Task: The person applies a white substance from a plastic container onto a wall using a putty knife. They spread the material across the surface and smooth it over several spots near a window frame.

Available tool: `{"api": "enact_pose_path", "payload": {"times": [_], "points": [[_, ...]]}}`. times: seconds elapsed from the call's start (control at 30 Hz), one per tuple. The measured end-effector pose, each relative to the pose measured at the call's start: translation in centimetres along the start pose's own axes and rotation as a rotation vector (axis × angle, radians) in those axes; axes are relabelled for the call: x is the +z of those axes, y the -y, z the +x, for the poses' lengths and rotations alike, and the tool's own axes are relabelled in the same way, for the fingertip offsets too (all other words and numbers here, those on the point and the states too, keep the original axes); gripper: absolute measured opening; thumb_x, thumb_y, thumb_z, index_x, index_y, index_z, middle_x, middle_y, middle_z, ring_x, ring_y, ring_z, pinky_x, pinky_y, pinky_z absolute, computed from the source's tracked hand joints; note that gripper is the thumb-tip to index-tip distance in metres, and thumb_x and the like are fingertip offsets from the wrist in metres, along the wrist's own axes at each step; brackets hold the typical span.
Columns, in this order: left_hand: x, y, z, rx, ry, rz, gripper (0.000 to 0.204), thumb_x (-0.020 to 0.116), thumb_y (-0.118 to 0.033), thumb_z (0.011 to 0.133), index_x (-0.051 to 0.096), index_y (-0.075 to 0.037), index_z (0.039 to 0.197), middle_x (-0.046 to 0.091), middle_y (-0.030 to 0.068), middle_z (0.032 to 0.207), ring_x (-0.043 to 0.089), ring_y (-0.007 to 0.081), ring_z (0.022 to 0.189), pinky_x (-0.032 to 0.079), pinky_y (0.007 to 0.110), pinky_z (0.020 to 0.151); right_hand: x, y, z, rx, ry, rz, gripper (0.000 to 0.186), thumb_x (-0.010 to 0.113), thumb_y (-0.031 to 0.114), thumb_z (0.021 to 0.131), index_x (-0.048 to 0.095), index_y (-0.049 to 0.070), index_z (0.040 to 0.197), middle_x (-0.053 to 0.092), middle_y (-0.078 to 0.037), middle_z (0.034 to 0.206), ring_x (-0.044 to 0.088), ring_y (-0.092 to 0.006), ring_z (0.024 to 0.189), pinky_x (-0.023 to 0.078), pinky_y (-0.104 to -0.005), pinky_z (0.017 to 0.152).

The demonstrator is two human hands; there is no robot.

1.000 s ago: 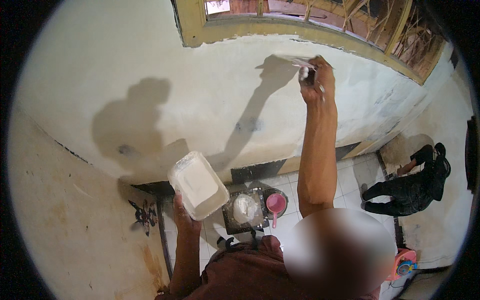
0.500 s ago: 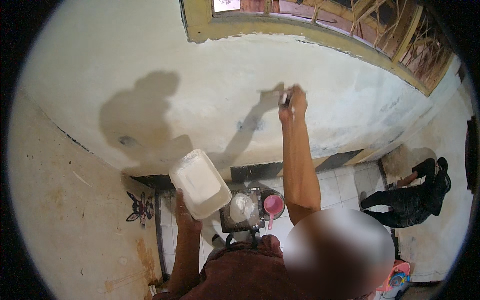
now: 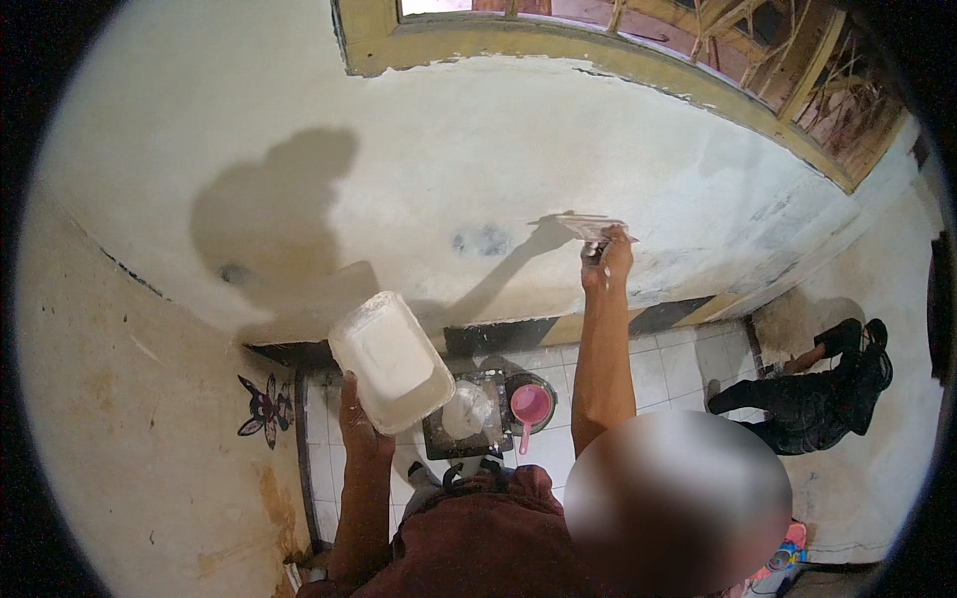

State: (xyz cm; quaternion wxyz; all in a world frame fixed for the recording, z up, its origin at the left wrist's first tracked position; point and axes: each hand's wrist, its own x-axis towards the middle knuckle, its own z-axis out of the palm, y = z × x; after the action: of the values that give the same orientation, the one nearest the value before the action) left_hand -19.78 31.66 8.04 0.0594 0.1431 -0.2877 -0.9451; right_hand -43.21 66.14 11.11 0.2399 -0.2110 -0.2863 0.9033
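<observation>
My left hand (image 3: 365, 431) is closed around the lower left edge of a white rectangular plastic tub (image 3: 424, 404), which is tilted and smeared with pale material along its rim. Its fingers are mostly hidden beneath the tub. Up on the pale wall below the window, my right hand (image 3: 610, 257) grips a flat, wide-bladed trowel (image 3: 590, 227) by its handle. The blade lies at or very near the wall surface, roughly level; whether it touches, I cannot tell. Left of the blade, a grey-blue patch (image 3: 481, 240) marks the wall.
Below stands a small dark table (image 3: 439, 439) bearing a clear bag of white material (image 3: 466, 411). Beside it, a pink dipper (image 3: 529, 405) rests over a dark bucket (image 3: 546, 421). A yellowish window frame (image 3: 449, 48) runs above. A person in dark clothes (image 3: 822, 399) is at the right.
My right hand has moved down and slightly right along the wall, and the trowel's broad blade now shows. My left hand still holds the tub; the whole view has shifted a little.
</observation>
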Motion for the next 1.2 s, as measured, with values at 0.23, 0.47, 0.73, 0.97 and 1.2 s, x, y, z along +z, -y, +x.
{"api": "enact_pose_path", "payload": {"times": [0.23,0.47,0.73,0.97,1.2], "points": [[1.9,-0.1,-0.9,0.018,-0.021,0.062,0.056,0.051,-0.038,0.094,0.037,-0.003,0.136,0.051,0.0141,0.128,0.051,0.0285,0.119,0.044,0.045,0.099,15.9,8.3,-2.9,-0.21,0.221,-0.102,0.002,0.056,0.005,0.082,0.057,0.006,0.081,0.052,-0.003,0.072,0.05,-0.0156,0.06,0.043,-0.0288,0.053],[2.3,2.4,-1.0,0.034,-0.043,0.075,0.057,0.052,-0.038,0.093,0.036,-0.003,0.136,0.051,0.0142,0.129,0.051,0.0292,0.118,0.045,0.045,0.099,3.7,7.3,-0.1,-0.275,0.377,-0.01,0.018,0.048,0.02,0.094,0.058,0.006,0.089,0.062,-0.008,0.078,0.056,-0.0133,0.062,0.045,-0.0222,0.049],[3.2,5.5,0.6,-0.049,0.047,0.034,0.053,0.05,-0.036,0.095,0.037,-0.004,0.135,0.051,0.0141,0.128,0.053,0.0286,0.116,0.046,0.045,0.098,-7.4,1.8,17.4,-0.359,0.216,-0.387,0.006,0.054,0.014,0.09,0.057,0.008,0.089,0.055,-0.003,0.075,0.055,-0.016,0.065,0.049,-0.0296,0.057],[2.6,3.7,-2.0,0.037,-0.031,0.026,0.053,0.047,-0.038,0.096,0.037,-0.004,0.135,0.052,0.0141,0.126,0.054,0.0281,0.114,0.048,0.044,0.095,13.3,14.1,-4.0,-0.252,0.375,-0.085,0.006,0.049,0.003,0.08,0.052,0.005,0.075,0.053,-0.004,0.07,0.05,-0.0138,0.057,0.038,-0.023,0.048],[2.1,4.9,-2.3,0.018,-0.055,0.032,0.05,0.048,-0.036,0.096,0.039,-0.004,0.133,0.052,0.0139,0.125,0.053,0.0277,0.115,0.046,0.044,0.097,-3.1,1.7,2.6,-0.066,0.145,-0.086,0.012,0.045,0.013,0.094,0.053,0.004,0.09,0.058,-0.01,0.076,0.056,-0.0177,0.056,0.043,-0.0237,0.042]]}}
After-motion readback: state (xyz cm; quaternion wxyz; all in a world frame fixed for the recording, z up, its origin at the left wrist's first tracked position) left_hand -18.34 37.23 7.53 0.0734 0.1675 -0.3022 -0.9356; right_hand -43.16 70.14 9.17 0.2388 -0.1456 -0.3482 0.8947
